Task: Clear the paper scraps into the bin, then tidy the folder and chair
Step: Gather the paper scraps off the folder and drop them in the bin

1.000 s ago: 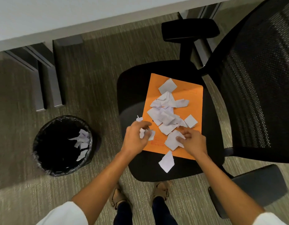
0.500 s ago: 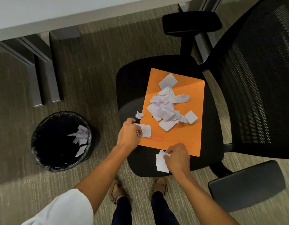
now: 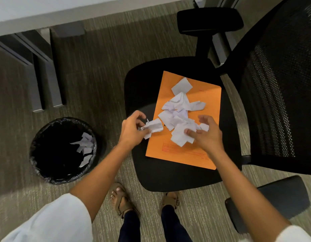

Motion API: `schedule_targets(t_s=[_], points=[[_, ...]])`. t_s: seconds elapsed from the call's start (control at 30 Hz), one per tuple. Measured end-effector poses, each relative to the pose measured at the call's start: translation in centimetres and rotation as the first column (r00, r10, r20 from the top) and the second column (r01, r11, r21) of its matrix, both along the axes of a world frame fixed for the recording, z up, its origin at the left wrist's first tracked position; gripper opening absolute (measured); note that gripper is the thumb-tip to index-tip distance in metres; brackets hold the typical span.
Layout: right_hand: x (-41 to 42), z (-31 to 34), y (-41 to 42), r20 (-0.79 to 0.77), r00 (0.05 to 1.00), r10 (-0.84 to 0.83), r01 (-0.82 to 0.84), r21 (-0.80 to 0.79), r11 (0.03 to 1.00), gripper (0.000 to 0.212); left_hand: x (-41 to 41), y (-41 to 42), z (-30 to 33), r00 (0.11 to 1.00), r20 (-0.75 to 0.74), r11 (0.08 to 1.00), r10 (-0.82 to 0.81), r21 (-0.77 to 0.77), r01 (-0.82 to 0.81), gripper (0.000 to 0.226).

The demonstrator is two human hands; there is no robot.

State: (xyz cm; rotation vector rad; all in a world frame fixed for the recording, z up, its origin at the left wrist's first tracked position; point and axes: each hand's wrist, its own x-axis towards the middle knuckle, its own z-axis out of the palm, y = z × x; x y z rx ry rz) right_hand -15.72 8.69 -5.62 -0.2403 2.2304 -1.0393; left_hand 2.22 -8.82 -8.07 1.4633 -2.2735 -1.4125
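So my left hand (image 3: pixel 132 130) is pinching a crumpled scrap (image 3: pixel 153 126) at the folder (image 3: pixel 208 95)'s left edge; right hand (image 3: pixel 208 132), fingers spread, presses the scrap pile (image 3: pixel 179 109) on the chair (image 3: pixel 142 81).

A striped grey-green carpet floor (image 3: pixel 102 70) carries a black office chair (image 3: pixel 168 175), a round bin (image 3: pixel 37 165) lined with a black bag just to the chair's left, and the dark legs of a desk (image 3: pixel 53 81) further back. On the chair's seat lies an orange folder (image 3: pixel 186 154), set slightly askew, with white paper scraps (image 3: pixel 180 103) heaped on its middle. More scraps lie inside the bin.
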Motion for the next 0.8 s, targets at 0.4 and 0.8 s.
schedule_targets(t_s=[0.4,0.8], points=[[-2.0,-4.2,-5.1,-0.097,0.693,0.714,-0.544,0.58,0.606,0.106,-3.4,-0.7,-1.7,0.94,0.327,0.994,-0.102,0.006,0.106,0.055],[0.1,-4.5,-3.8,-0.273,0.68,0.681,-0.526,0.466,0.712,0.035,-4.2,0.5,-1.3,0.928,0.371,0.989,-0.022,-0.127,0.074,0.018]])
